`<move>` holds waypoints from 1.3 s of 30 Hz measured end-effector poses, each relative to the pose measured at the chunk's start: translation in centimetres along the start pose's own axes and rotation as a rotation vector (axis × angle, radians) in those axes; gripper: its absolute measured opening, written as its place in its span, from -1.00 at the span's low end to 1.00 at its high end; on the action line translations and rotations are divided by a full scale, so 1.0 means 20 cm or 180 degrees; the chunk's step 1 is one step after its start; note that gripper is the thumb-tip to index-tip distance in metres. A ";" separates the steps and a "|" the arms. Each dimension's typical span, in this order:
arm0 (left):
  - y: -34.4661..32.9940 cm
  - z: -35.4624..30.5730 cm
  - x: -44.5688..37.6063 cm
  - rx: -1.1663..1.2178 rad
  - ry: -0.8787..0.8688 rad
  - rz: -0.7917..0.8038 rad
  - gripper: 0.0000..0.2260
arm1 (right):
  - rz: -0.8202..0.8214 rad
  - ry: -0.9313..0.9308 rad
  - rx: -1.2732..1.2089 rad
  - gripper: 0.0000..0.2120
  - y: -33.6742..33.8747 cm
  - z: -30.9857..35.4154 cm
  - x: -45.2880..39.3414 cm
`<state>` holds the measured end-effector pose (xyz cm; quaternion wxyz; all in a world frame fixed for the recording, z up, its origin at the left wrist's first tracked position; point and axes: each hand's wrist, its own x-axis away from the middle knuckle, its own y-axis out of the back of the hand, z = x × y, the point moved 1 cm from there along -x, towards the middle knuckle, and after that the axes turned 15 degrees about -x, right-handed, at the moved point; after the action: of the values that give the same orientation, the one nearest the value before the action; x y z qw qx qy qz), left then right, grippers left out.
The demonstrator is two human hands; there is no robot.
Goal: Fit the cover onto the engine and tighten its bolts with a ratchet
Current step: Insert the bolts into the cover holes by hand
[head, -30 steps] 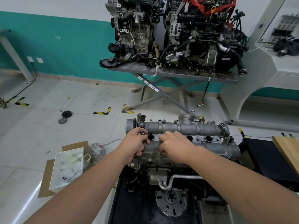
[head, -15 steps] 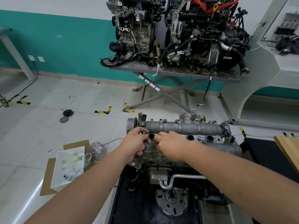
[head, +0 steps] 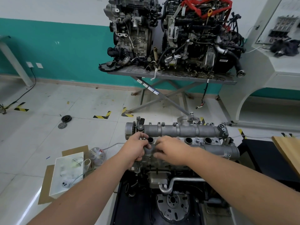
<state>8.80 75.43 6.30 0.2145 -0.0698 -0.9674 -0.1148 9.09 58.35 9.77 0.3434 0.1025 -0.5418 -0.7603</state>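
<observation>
The grey aluminium cover [head: 191,131] lies across the top of the engine [head: 164,179] just in front of me. My left hand [head: 135,149] rests at the cover's left end with its fingers curled around several small bolts [head: 142,138]. My right hand [head: 172,149] lies just to the right of it, palm down, with the fingertips bent down onto the cover near the leftmost round hole [head: 150,140]. Whatever those fingertips hold is hidden. No ratchet is in view.
Two other engines [head: 178,34] stand on a metal table [head: 170,75] by the teal wall. A white box [head: 68,172] on cardboard and a plastic bag [head: 95,155] lie on the floor to the left. A wooden board [head: 289,151] sits at the right.
My right hand has slid left along the cover toward the left hand. The left hand has stayed at the cover's left end.
</observation>
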 end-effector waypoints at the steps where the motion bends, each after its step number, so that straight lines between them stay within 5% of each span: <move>1: -0.02 -0.01 0.01 0.0065 0.0037 0.0100 -0.80 | -0.0245 -0.0136 -0.0492 -0.67 0.02 0.00 0.02; 8: -0.24 -0.23 0.04 0.0296 -0.0244 0.0945 -0.67 | -0.1088 -0.1018 -0.4055 -0.84 0.16 -0.10 0.11; 12: -0.36 -0.31 0.01 0.0747 -0.0354 0.1333 -0.62 | -0.1353 -0.0945 -0.5140 -0.83 0.22 -0.20 0.24; 15: -0.47 -0.35 -0.03 0.1214 -0.0185 0.1379 -0.67 | -0.1489 -0.1003 -0.5027 -0.83 0.25 -0.29 0.33; 20: -0.70 -0.42 -0.10 0.0904 -0.0137 0.1380 -0.76 | -0.1873 -0.1088 -0.4617 -0.83 0.30 -0.47 0.45; 25: -0.85 -0.47 -0.24 0.0688 0.0008 0.0825 -0.83 | -0.2415 -0.1324 -0.4648 -0.93 0.41 -0.69 0.46; 35: -1.01 -0.43 -0.47 0.0904 0.0239 -0.0165 -0.83 | -0.2518 -0.1362 -0.4385 -0.90 0.52 -1.03 0.35; 39: -1.00 -0.36 -0.48 0.1097 0.0252 -0.0612 -0.82 | -0.2394 -0.1225 -0.3627 -0.88 0.52 -1.09 0.24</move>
<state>16.66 53.52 4.72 0.2492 0.0653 -0.9658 0.0299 21.37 37.04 11.55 -0.0440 -0.0491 -0.0388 -0.9971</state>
